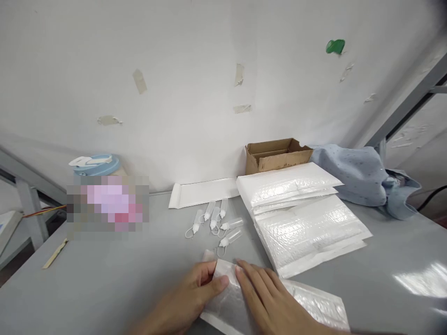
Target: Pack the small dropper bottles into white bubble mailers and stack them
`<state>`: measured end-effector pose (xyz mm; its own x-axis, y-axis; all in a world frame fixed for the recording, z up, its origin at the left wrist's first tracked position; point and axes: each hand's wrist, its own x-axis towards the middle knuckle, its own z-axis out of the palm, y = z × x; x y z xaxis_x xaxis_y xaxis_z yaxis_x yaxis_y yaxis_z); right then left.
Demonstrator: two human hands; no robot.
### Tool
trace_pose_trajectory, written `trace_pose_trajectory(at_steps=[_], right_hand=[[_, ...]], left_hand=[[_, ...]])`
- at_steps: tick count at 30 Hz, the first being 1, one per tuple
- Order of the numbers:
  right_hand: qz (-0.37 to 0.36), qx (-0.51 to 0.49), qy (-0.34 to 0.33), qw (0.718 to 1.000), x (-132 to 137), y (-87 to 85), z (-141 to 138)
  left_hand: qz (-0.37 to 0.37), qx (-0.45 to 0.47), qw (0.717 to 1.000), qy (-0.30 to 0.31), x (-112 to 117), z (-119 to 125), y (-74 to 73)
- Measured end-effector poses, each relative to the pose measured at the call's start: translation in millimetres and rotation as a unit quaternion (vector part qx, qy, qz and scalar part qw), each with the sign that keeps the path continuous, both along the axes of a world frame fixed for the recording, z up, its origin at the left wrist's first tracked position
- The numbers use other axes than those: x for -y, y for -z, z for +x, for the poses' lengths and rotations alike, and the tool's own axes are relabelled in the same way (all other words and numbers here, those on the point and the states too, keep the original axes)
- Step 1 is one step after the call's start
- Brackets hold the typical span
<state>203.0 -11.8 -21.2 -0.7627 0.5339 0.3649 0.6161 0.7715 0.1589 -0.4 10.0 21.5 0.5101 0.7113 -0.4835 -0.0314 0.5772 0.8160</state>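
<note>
A white bubble mailer (319, 304) lies at the table's near edge, beneath both my hands. My left hand (190, 293) is closed, thumb and fingers pinching the mailer's left end. Beside it a small pale flap (208, 255) sticks up. My right hand (268, 295) rests flat on the mailer, fingers stretched out and close together, covering its middle. Just beyond my hands lie several small clear dropper bottles (231, 237) with white looped caps, loose on the grey table.
Stacked white bubble mailers (310, 228) lie to the right, with an open cardboard box (279, 158) behind them. A flat white mailer (206, 192) lies along the wall. Bluish cloth (349, 174) is bunched at back right. A blue-lidded cup (98, 164) and a wooden stick (55, 254) are left.
</note>
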Motion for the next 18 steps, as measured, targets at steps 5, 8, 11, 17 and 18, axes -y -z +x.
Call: trace_pose_trajectory(at_steps=[5,8,11,17,18], right_hand=[[-0.055,-0.027,-0.006,0.998,1,1.3,1],[-0.165,-0.072,0.013,0.984,2,0.0,2],[-0.236,-0.103,0.031,0.966,4,-2.5,2],[-0.262,-0.093,0.030,0.960,5,-4.2,1],[-0.267,-0.087,0.032,0.959,4,-4.4,1]], left_hand=[[0.003,-0.009,1.000,0.026,-3,-2,-0.7],[0.118,-0.125,0.985,0.029,-18,-20,-4.3],[0.283,-0.328,0.894,-0.116,-36,-40,-1.7],[0.428,-0.477,0.744,-0.191,-55,-52,25.9],[0.431,-0.478,0.743,-0.184,-57,-51,29.4]])
